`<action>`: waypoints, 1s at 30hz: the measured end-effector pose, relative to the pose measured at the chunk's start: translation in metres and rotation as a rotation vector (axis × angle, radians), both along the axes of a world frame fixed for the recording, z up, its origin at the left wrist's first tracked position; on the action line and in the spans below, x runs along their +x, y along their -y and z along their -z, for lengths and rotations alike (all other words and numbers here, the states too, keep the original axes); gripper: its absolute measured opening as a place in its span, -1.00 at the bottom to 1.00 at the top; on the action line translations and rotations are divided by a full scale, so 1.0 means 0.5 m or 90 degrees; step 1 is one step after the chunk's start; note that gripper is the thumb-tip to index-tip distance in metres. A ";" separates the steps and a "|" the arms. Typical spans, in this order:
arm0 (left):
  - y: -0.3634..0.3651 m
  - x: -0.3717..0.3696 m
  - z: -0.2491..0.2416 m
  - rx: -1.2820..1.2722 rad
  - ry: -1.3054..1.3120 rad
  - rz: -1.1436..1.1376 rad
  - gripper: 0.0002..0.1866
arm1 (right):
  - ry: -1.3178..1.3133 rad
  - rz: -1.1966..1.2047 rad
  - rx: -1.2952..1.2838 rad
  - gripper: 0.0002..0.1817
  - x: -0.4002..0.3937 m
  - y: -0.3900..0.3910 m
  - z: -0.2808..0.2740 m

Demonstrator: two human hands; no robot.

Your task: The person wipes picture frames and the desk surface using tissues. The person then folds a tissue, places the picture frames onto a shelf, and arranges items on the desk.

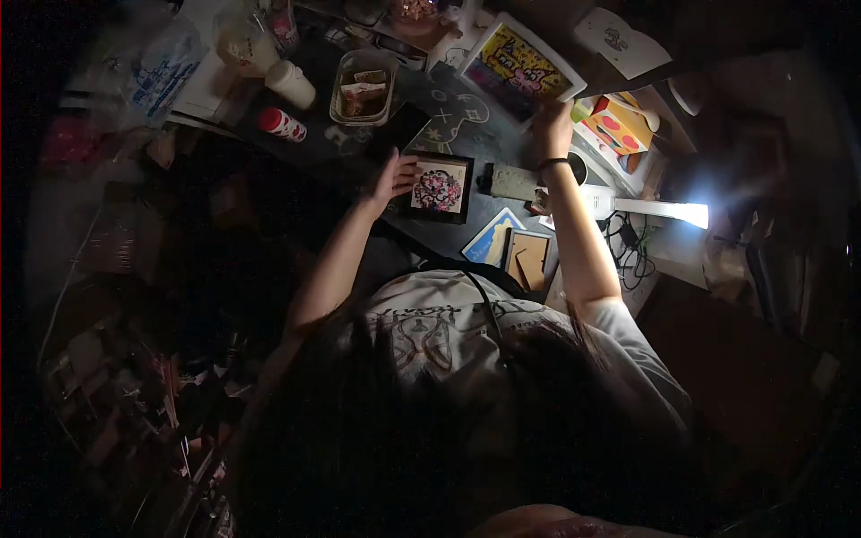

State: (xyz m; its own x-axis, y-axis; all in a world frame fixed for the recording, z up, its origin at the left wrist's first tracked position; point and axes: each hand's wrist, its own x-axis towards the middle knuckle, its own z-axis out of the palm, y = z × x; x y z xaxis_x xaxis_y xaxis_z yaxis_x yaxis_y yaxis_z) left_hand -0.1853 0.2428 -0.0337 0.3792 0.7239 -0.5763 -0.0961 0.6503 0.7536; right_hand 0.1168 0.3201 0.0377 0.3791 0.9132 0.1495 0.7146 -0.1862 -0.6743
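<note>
Resting on the left edge of a small black-framed picture [439, 187], the left hand [391, 177] lies flat with its fingers spread and released, touching the frame without gripping it; the frame lies flat on the dark counter [466, 134], just in front of the person. Farther back, the right hand [551, 125], a dark band at its wrist, has its fingers clenched on the lower corner of a white-bordered colourful picture [520, 69], held tilted above the counter; a lit lamp [659, 212] glows to the right; a clear container [363, 87], a white cup [291, 83] and a red-capped bottle [282, 124] stand at the back left; a tan frame [527, 259] lies near the body.
</note>
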 end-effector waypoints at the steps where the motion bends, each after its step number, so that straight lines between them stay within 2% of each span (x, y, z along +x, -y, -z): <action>1: 0.015 -0.004 0.010 0.001 0.001 -0.004 -0.22 | -0.001 0.004 0.010 -0.57 0.009 -0.037 0.016; 3: 0.038 -0.007 0.022 -0.007 -0.112 0.010 -0.29 | -0.026 0.029 0.025 -0.51 0.013 -0.104 0.036; 4: 0.053 -0.002 -0.001 -0.006 -0.112 0.007 -0.29 | -0.025 0.025 0.027 -0.51 0.024 -0.137 0.065; 6: 0.079 0.009 -0.042 -0.035 -0.254 -0.027 -0.37 | 0.047 -0.006 0.025 -0.49 0.047 -0.192 0.128; 7: 0.092 0.002 0.002 -0.035 -0.253 -0.032 -0.37 | 0.047 -0.011 0.026 -0.49 0.054 -0.213 0.150; 9: 0.116 -0.021 0.133 -0.030 -0.097 -0.034 -0.42 | 0.119 -0.040 -0.022 -0.54 0.068 -0.253 0.190; 11: 0.128 -0.031 0.133 -0.003 -0.117 -0.019 -0.41 | 0.149 -0.040 -0.014 -0.56 0.094 -0.304 0.266; 13: 0.134 -0.034 0.117 0.022 -0.139 -0.001 -0.41 | 0.179 -0.038 -0.007 -0.58 0.083 -0.314 0.255; 16: 0.135 -0.025 0.094 -0.005 -0.175 0.000 -0.47 | 0.148 -0.124 -0.052 -0.59 0.070 -0.319 0.239; 18: 0.137 -0.016 0.089 0.008 -0.180 -0.102 -0.66 | 0.169 0.029 -0.101 -0.57 0.057 -0.336 0.248; 19: 0.139 -0.014 0.087 0.007 -0.181 -0.101 -0.66 | 0.169 0.029 -0.102 -0.57 0.061 -0.338 0.254; 21: 0.138 -0.012 0.085 0.007 -0.159 -0.116 -0.70 | 0.243 -0.072 -0.120 -0.52 0.071 -0.344 0.259; 22: 0.137 -0.011 0.088 0.006 -0.159 -0.116 -0.70 | 0.243 -0.072 -0.121 -0.52 0.072 -0.348 0.260; 24: 0.138 -0.008 0.089 0.010 -0.155 -0.117 -0.73 | 0.104 -0.023 -0.177 -0.50 0.071 -0.356 0.266; 28: 0.139 -0.006 0.082 0.005 -0.166 -0.111 -0.73 | 0.113 -0.063 -0.108 -0.50 0.069 -0.352 0.267; 30: 0.143 -0.008 0.079 0.022 -0.178 -0.096 -0.73 | 0.121 -0.056 -0.181 -0.51 0.066 -0.348 0.263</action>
